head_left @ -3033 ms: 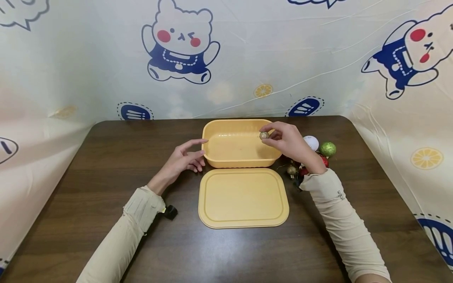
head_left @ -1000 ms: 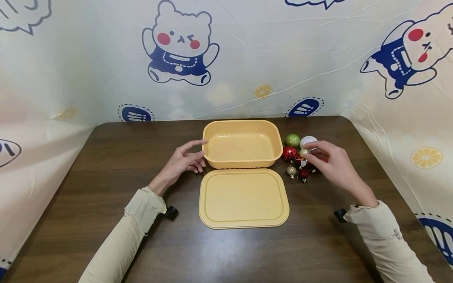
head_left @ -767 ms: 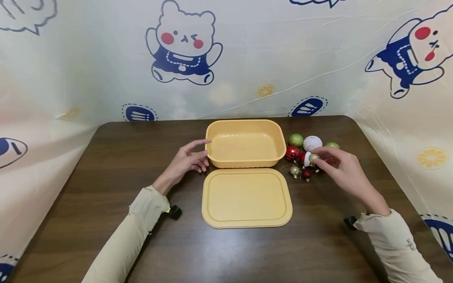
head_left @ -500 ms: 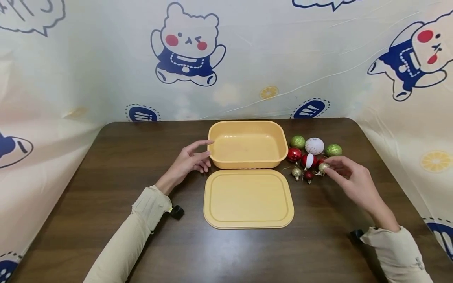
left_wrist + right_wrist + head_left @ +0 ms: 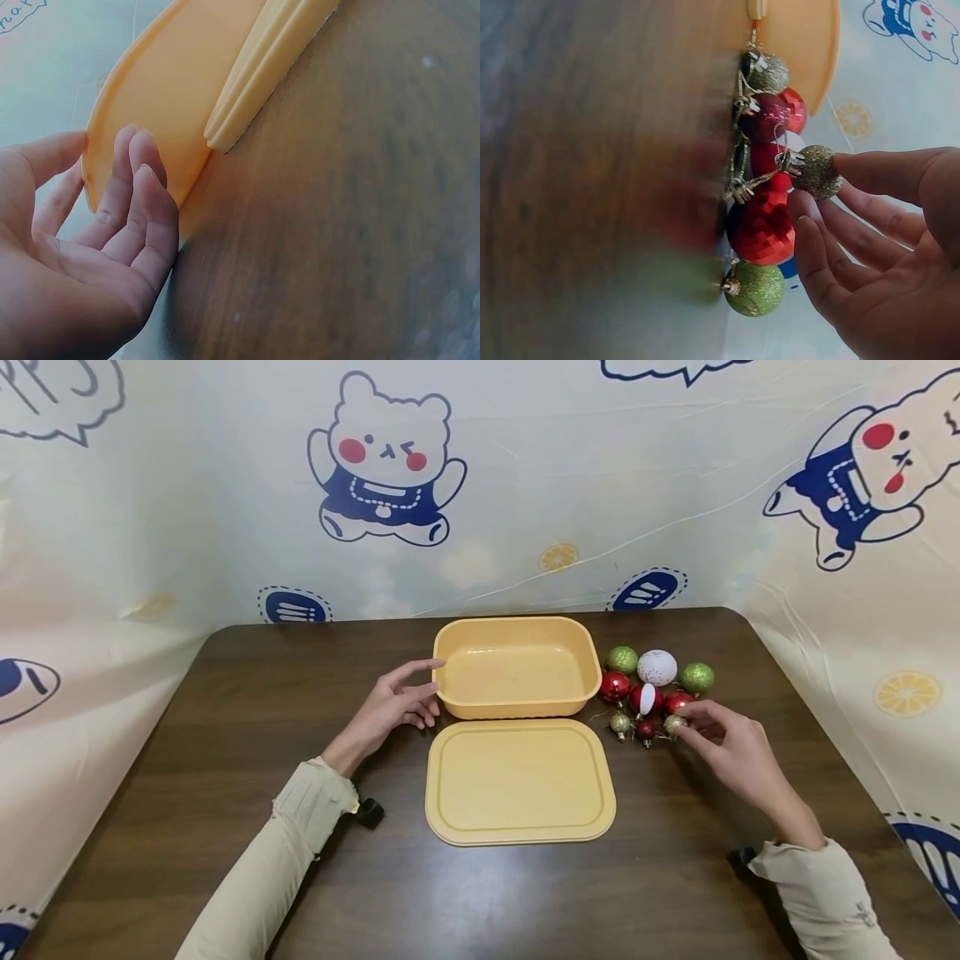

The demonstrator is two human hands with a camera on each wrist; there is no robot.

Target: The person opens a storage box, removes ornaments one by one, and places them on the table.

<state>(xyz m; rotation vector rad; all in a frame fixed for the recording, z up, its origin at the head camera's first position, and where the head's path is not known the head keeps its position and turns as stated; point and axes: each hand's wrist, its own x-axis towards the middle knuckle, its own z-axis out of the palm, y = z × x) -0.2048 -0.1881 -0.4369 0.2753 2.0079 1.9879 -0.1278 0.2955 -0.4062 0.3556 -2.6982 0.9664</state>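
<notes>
My right hand (image 5: 735, 753) pinches a small gold glitter bauble (image 5: 819, 174) between thumb and fingertips, at the front right of a cluster of baubles. In the right wrist view its metal cap and string loop point toward the table. A faceted red bauble (image 5: 763, 229) is close to the fingers. My left hand (image 5: 386, 708) touches the left wall of a yellow rectangular plastic container (image 5: 517, 710) with thumb and forefinger, the other fingers loosely bent outside. Nothing lies inside the container. Its flat yellow lid (image 5: 520, 783) lies in front of it.
Right of the container lie two green glitter baubles (image 5: 621, 660), a speckled white ball (image 5: 657, 667), several red ones, a red-and-white one (image 5: 646, 699) and another small gold one (image 5: 620, 724). A patterned cloth (image 5: 480, 485) hangs behind the brown table (image 5: 187, 827).
My right hand has carried the gold bauble from over the container to the right, then lower to the cluster's front right. My left hand stays at the container's wall; the view shifts slightly.
</notes>
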